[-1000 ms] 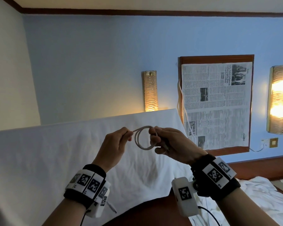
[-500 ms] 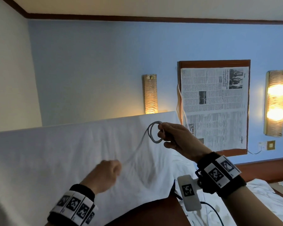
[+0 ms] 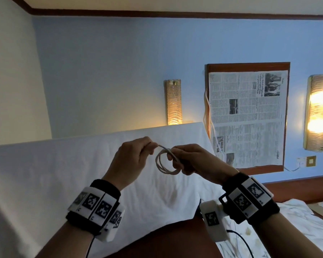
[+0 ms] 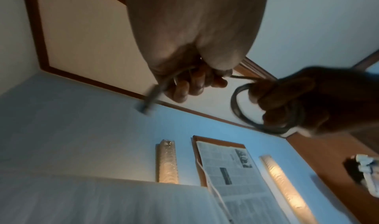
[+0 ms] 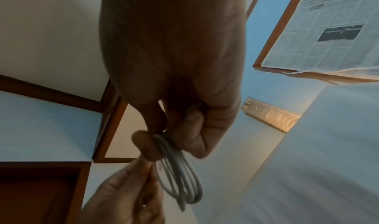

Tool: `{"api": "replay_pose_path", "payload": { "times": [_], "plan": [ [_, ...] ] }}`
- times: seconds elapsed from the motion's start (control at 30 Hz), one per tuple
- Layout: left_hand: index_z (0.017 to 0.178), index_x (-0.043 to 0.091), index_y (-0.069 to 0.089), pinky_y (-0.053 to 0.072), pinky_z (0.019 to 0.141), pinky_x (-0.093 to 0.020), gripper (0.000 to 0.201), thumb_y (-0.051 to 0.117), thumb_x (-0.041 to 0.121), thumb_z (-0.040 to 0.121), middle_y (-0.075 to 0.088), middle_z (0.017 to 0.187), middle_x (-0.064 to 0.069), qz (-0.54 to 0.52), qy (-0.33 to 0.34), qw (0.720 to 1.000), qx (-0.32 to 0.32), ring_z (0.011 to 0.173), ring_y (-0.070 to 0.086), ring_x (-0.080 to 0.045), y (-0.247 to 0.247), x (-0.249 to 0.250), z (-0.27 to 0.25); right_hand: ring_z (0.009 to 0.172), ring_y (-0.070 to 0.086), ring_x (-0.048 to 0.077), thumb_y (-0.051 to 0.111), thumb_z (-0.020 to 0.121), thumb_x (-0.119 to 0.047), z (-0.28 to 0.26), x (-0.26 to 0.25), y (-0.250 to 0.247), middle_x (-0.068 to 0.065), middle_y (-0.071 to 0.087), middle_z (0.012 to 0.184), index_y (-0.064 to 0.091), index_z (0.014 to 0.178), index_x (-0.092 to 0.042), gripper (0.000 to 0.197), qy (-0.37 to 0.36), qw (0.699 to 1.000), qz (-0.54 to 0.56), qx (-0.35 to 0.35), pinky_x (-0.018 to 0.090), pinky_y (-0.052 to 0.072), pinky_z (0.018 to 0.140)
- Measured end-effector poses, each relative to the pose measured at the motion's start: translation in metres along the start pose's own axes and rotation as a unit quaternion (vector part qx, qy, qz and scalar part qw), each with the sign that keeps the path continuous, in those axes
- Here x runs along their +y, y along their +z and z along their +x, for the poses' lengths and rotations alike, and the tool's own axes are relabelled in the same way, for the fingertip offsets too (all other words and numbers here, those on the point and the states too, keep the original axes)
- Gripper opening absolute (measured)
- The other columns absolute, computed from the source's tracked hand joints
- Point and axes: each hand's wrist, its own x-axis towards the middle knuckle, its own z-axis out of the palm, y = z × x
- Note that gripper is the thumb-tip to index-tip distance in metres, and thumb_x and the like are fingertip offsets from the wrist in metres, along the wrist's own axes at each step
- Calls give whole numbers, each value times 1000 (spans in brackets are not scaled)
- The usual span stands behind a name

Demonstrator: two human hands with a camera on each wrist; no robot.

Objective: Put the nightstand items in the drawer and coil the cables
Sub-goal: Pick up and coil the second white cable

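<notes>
A thin white cable point(image 3: 165, 163) is wound into a small coil of several loops, held up in the air in front of the white bed sheet. My right hand point(image 3: 190, 159) pinches the coil point(image 5: 178, 175) at its top right side. My left hand point(image 3: 136, 155) pinches the cable's free end just left of the coil. In the left wrist view the cable's plug end point(image 4: 148, 100) sticks out below the curled fingers point(image 4: 190, 84) of my left hand, and the coil point(image 4: 246, 114) hangs from my right hand point(image 4: 303, 101).
A white sheeted bed point(image 3: 82, 174) fills the lower left. A nightstand top covered in newspaper point(image 3: 247, 118) lies to the right, with another white cable point(image 3: 210, 123) along its edge. Two lit wall lamps point(image 3: 172, 103) point(image 3: 317, 112) and a wall socket point(image 3: 310, 161) flank it.
My left hand, which had pulled the cable's free end down and left away from the coil, has come back up beside my right hand. The coil has gained a loop.
</notes>
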Motion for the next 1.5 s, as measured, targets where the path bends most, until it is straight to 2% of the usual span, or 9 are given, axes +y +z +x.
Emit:
{"api": "replay_pose_path", "payload": {
  "times": [0.33,0.5,0.63,0.87,1.0,1.07,1.2,1.4,1.5],
  "plan": [
    [95,15,74,52,76,-9,11,66,11,88,75,83,7,-125,-154,980,-13,81,70,-1,19,-8,-15,68,15,16,35,104,-30,11,2,-3,-6,30,61,54,81,-18,33,66,984,164,30,21,21,50],
    [93,9,76,62,74,-28,10,71,10,84,77,78,-5,-198,-258,945,20,72,75,-13,22,-8,-10,71,13,18,35,104,-30,16,6,-1,-6,28,61,55,79,-18,34,84,975,205,36,18,23,45],
    [96,-1,72,62,74,-33,12,67,4,87,75,86,-20,-382,-375,841,73,73,75,-22,23,-3,-3,70,14,17,35,104,-28,16,18,4,-5,26,62,54,78,-18,34,91,970,223,26,19,20,47],
    [105,-1,72,58,82,-41,32,53,23,96,62,84,-10,-575,-460,674,-52,84,66,-27,27,10,1,62,15,14,34,104,-30,26,28,6,-6,27,62,54,78,-19,35,80,971,221,37,18,23,46],
    [117,9,68,58,84,-31,26,61,16,93,70,100,-13,-389,-385,830,-107,85,71,-17,32,13,8,58,23,11,34,105,-30,31,28,-2,-6,33,62,54,81,-17,34,65,979,181,67,20,23,49],
    [112,4,68,60,77,-27,22,63,6,91,73,95,-13,-333,-375,860,-95,81,74,-17,36,14,9,55,28,10,35,104,-30,33,34,-3,-6,35,61,55,82,-17,33,61,982,158,90,19,27,48],
    [104,-1,70,62,72,-28,16,60,2,91,75,86,-17,-264,-358,892,-85,76,75,-22,35,12,9,53,32,8,37,104,-32,36,41,-17,-8,39,58,56,82,-17,32,67,973,151,162,19,29,47],
    [93,-1,73,62,66,-28,11,63,3,89,75,77,-17,-286,-375,879,-76,71,75,-26,25,9,12,59,35,11,37,103,-31,39,36,-37,-6,43,61,53,79,-18,32,60,972,108,199,22,28,53],
    [92,8,75,59,73,-28,10,67,13,88,77,80,-4,-238,-377,882,-155,78,73,-16,33,10,2,63,36,12,36,102,-33,40,39,-32,-3,44,67,52,79,-19,31,57,981,52,176,24,30,57]
  ]
}}
